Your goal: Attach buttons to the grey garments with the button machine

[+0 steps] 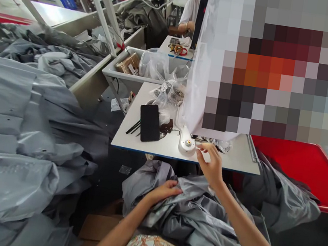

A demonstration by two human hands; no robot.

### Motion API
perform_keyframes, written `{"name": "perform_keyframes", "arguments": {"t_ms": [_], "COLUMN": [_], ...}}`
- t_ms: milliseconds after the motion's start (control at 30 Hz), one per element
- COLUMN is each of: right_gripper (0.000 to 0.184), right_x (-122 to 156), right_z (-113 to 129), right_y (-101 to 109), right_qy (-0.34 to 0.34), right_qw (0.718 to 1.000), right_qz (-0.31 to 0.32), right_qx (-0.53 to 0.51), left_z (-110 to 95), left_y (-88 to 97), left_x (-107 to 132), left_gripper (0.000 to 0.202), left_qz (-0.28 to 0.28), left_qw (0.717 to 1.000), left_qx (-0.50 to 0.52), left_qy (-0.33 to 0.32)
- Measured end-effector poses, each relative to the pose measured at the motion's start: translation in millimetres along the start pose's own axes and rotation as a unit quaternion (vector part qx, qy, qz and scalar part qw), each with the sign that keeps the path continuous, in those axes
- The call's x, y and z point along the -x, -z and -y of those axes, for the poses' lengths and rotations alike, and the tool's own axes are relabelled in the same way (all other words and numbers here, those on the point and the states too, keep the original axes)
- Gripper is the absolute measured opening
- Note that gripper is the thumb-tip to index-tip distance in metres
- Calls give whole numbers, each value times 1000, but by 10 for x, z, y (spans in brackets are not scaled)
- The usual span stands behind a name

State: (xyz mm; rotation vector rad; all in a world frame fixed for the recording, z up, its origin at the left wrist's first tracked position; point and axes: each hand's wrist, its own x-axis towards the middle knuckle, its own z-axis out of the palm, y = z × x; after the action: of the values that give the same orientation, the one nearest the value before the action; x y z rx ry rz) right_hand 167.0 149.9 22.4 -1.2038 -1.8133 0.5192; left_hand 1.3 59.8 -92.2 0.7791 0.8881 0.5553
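Observation:
My left hand (pixel 166 190) rests on my lap, its fingers closed on a fold of grey fabric (pixel 193 218). The fabric lies in a crumpled heap over my legs. My right hand (pixel 211 164) is raised at the table's front edge, thumb and index tips close together in a pinch. Whatever is between them is too small to make out. Just left of those fingertips is the rounded white machine arm (pixel 187 144), with a small gold-coloured piece (pixel 189 142) at its centre. A white cover hides the machine's upper part.
On the white table (pixel 125 136) lie a black phone-like slab (pixel 150 123), dark sticks and clear plastic bags (pixel 171 91). Behind is a grey trough (pixel 113 69). Grey fabric piles (pixel 3 116) fill the left; a red tray (pixel 298 166) stands right. Another person's arm (pixel 187 25) shows behind.

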Motion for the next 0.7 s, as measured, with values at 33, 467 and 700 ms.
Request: {"name": "perform_keyframes", "arguments": {"t_ms": [33, 467, 700], "right_gripper": [18, 28, 28], "right_x": [92, 332, 116], "right_z": [60, 129, 19], "right_y": [44, 286, 94], "right_qy": [-9, -196, -178], "right_qw": [999, 923, 961], "right_qz": [27, 250, 117], "right_qx": [-17, -218, -176], "left_z": [-139, -1320, -1432], "left_y": [-14, -22, -29], "left_x": [102, 352, 105], "left_gripper": [37, 42, 31], "left_qz": [4, -17, -192], "left_qw": [999, 961, 905], "left_qx": [-28, -248, -302], "left_qy": [-21, -119, -231]}}
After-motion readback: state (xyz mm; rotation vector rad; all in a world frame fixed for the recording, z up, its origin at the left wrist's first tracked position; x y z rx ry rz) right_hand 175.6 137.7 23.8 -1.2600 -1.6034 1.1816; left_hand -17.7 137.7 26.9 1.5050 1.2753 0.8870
